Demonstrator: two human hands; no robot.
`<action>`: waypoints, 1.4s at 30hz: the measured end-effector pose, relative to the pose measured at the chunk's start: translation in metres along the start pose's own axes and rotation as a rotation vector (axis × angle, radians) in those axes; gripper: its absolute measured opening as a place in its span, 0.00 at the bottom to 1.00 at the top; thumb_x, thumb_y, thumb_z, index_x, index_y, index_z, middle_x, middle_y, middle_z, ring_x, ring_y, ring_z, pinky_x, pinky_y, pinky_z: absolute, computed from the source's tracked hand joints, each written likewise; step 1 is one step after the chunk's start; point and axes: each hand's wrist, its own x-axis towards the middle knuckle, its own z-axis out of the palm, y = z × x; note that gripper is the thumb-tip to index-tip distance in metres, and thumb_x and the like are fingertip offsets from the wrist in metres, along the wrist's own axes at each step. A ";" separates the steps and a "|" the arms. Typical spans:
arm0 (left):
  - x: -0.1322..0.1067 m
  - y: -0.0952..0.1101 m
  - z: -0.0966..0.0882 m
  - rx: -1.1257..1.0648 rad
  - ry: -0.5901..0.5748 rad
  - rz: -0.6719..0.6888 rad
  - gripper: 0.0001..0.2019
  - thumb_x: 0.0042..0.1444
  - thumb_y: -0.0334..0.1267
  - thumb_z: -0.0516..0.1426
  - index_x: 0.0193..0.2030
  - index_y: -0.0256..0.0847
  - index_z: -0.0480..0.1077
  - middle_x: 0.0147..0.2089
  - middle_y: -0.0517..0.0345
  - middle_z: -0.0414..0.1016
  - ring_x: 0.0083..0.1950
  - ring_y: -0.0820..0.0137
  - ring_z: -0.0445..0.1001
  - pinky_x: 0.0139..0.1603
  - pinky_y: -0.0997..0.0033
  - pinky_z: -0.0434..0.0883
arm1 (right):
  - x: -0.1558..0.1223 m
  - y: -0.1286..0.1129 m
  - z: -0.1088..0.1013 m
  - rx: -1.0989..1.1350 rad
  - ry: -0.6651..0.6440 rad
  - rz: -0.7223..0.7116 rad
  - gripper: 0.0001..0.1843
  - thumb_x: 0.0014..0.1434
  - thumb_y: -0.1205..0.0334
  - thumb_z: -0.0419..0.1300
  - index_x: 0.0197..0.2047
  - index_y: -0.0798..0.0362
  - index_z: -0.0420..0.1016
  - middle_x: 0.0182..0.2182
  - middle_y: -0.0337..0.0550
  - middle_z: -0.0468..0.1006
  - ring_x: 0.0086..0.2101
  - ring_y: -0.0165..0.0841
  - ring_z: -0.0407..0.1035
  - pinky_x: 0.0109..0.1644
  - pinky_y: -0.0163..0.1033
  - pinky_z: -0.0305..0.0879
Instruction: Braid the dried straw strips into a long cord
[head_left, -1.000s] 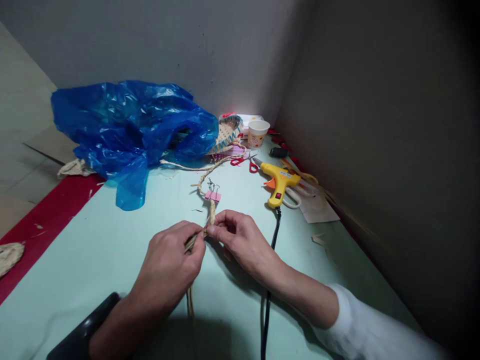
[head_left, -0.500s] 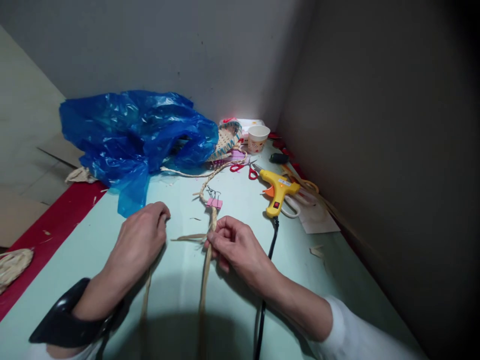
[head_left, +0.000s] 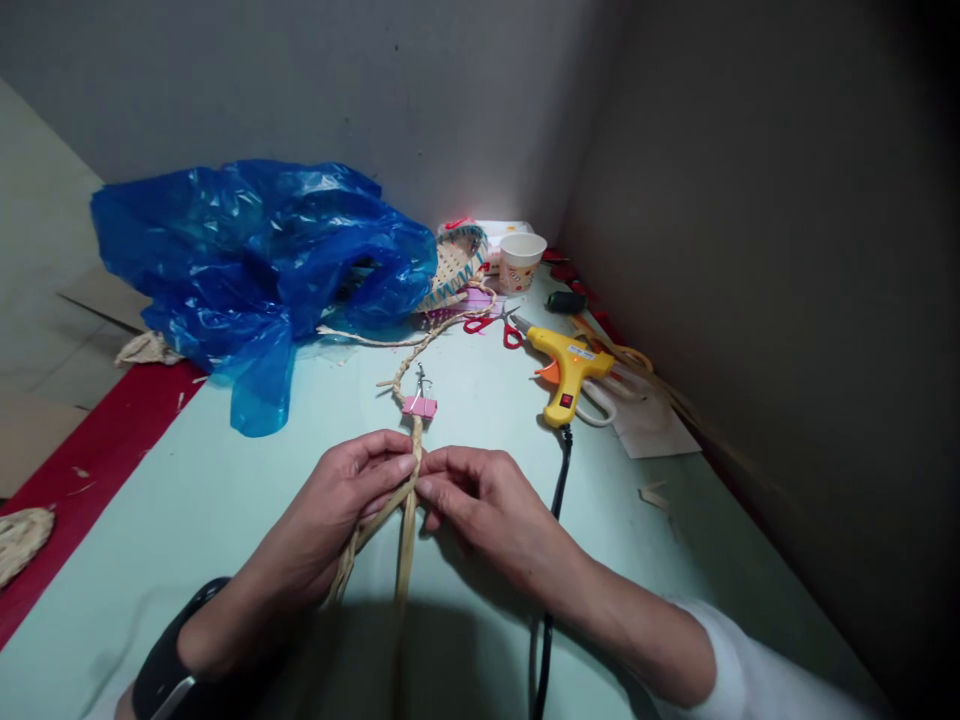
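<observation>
A braided straw cord runs down the pale green table toward me, with a pink binder clip clamped on it. My left hand and my right hand meet just below the clip, both pinching loose straw strands at the braid's working end. Two strands trail from my fingers toward the table's near edge. A dark band sits on my left wrist.
A crumpled blue plastic bag lies at the back left. A yellow glue gun with a black cable lies to the right, beside red-handled scissors, a paper cup and a woven piece. Grey walls close the back and right.
My left hand, which had swung out left with one strand, has come back to the braid and now pinches it beside my right hand. The view shifted slightly.
</observation>
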 end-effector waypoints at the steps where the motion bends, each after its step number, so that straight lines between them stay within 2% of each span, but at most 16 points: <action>1: 0.000 -0.001 -0.001 -0.015 0.017 0.005 0.13 0.46 0.37 0.66 0.37 0.38 0.70 0.25 0.64 0.69 0.24 0.77 0.68 0.25 0.79 0.64 | 0.000 -0.001 0.000 -0.037 0.007 0.005 0.11 0.62 0.59 0.55 0.37 0.55 0.76 0.24 0.37 0.72 0.25 0.25 0.64 0.29 0.30 0.58; 3: 0.001 -0.003 -0.004 -0.041 0.047 0.025 0.13 0.46 0.37 0.67 0.35 0.38 0.69 0.22 0.68 0.62 0.19 0.83 0.58 0.19 0.83 0.54 | 0.001 -0.002 0.001 -0.102 0.032 0.022 0.14 0.63 0.55 0.55 0.35 0.55 0.76 0.23 0.38 0.73 0.25 0.26 0.65 0.29 0.30 0.58; 5: 0.002 -0.006 -0.007 -0.055 0.043 0.031 0.13 0.47 0.38 0.66 0.35 0.37 0.68 0.21 0.70 0.58 0.18 0.86 0.50 0.18 0.84 0.48 | 0.002 -0.004 0.001 -0.185 0.068 0.014 0.14 0.62 0.55 0.55 0.34 0.56 0.75 0.23 0.38 0.73 0.25 0.26 0.65 0.30 0.31 0.58; 10: 0.005 -0.009 -0.013 0.030 -0.047 0.021 0.12 0.51 0.41 0.63 0.33 0.38 0.66 0.21 0.71 0.53 0.19 0.84 0.46 0.18 0.81 0.44 | 0.003 -0.009 0.005 -0.409 0.161 -0.062 0.11 0.60 0.60 0.55 0.30 0.55 0.74 0.21 0.35 0.70 0.24 0.25 0.59 0.28 0.31 0.54; 14: 0.005 -0.009 -0.015 0.093 -0.103 0.028 0.11 0.54 0.43 0.61 0.32 0.38 0.64 0.21 0.71 0.51 0.19 0.83 0.46 0.19 0.79 0.44 | 0.005 -0.008 0.008 -0.311 0.154 0.022 0.11 0.58 0.57 0.56 0.28 0.55 0.70 0.22 0.35 0.68 0.24 0.25 0.57 0.27 0.30 0.54; 19: 0.003 -0.007 -0.018 0.089 -0.174 0.034 0.09 0.55 0.41 0.59 0.34 0.39 0.65 0.23 0.70 0.53 0.21 0.82 0.47 0.21 0.79 0.45 | 0.009 -0.004 0.005 -0.209 0.114 0.056 0.05 0.54 0.63 0.56 0.30 0.56 0.70 0.23 0.36 0.67 0.24 0.25 0.57 0.27 0.30 0.54; 23: -0.001 -0.001 -0.018 0.199 -0.152 0.010 0.07 0.54 0.37 0.59 0.36 0.40 0.65 0.23 0.69 0.55 0.22 0.81 0.48 0.21 0.79 0.46 | 0.009 -0.008 0.001 -0.159 0.049 0.089 0.04 0.52 0.66 0.56 0.31 0.56 0.70 0.24 0.36 0.67 0.25 0.25 0.58 0.27 0.30 0.54; 26: -0.002 0.002 -0.016 0.246 -0.152 -0.012 0.06 0.53 0.37 0.59 0.36 0.40 0.65 0.25 0.68 0.58 0.22 0.81 0.50 0.21 0.79 0.47 | 0.008 -0.010 0.000 -0.182 0.055 0.071 0.03 0.51 0.68 0.55 0.31 0.56 0.69 0.23 0.35 0.65 0.24 0.24 0.56 0.27 0.30 0.53; 31: 0.002 -0.002 -0.014 0.253 -0.077 0.075 0.06 0.50 0.34 0.59 0.34 0.39 0.66 0.29 0.64 0.64 0.28 0.78 0.61 0.28 0.79 0.57 | 0.008 -0.011 0.001 -0.167 0.066 0.063 0.03 0.52 0.65 0.56 0.30 0.55 0.68 0.23 0.34 0.64 0.24 0.24 0.55 0.27 0.30 0.52; 34: 0.001 -0.003 -0.014 0.265 -0.048 0.099 0.07 0.50 0.34 0.60 0.34 0.39 0.66 0.27 0.67 0.62 0.26 0.79 0.59 0.27 0.80 0.56 | 0.009 -0.010 0.002 -0.157 0.079 0.066 0.06 0.54 0.61 0.57 0.30 0.55 0.67 0.23 0.34 0.65 0.24 0.25 0.56 0.27 0.31 0.52; 37: -0.001 -0.001 -0.014 0.226 -0.065 0.066 0.08 0.50 0.36 0.61 0.34 0.39 0.67 0.27 0.65 0.65 0.26 0.78 0.61 0.26 0.80 0.57 | 0.010 -0.009 0.001 -0.191 0.078 0.060 0.04 0.52 0.63 0.56 0.29 0.55 0.67 0.23 0.34 0.64 0.24 0.24 0.55 0.27 0.31 0.51; 42: 0.000 -0.002 -0.012 0.174 -0.097 0.019 0.11 0.53 0.44 0.60 0.34 0.39 0.66 0.24 0.69 0.56 0.21 0.81 0.48 0.20 0.79 0.45 | 0.010 -0.009 -0.003 -0.258 0.044 0.031 0.03 0.51 0.66 0.54 0.26 0.55 0.65 0.21 0.32 0.60 0.23 0.23 0.51 0.25 0.30 0.48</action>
